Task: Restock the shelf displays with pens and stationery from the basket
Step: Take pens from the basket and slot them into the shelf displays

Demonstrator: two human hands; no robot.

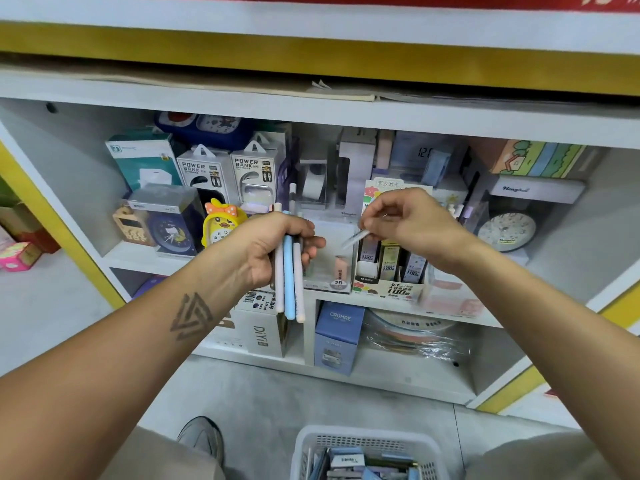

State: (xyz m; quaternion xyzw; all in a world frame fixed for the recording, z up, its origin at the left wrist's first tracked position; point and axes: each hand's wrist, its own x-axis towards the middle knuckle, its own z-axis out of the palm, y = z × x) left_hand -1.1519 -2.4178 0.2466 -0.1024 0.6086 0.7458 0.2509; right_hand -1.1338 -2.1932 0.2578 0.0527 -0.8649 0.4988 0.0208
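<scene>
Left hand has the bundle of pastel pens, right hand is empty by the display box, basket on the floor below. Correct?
Not quite: the right hand is not empty. The head view shows its fingers pinching a single pen. The left hand does hold the pastel pens, and the basket is on the floor.

A small retail shop selling stationery and gift goods is shown. A white shelf unit trimmed in yellow is packed with boxed merchandise: two hang-tab boxes printed POWER BANK toward the left end of the upper shelf, a yellow duck-shaped alarm clock at its front edge, a round clock near the right end, and a cardboard display of pencil-lead refills at the front edge in the middle. A white plastic basket of packaged stock is seen on the floor below.
</scene>
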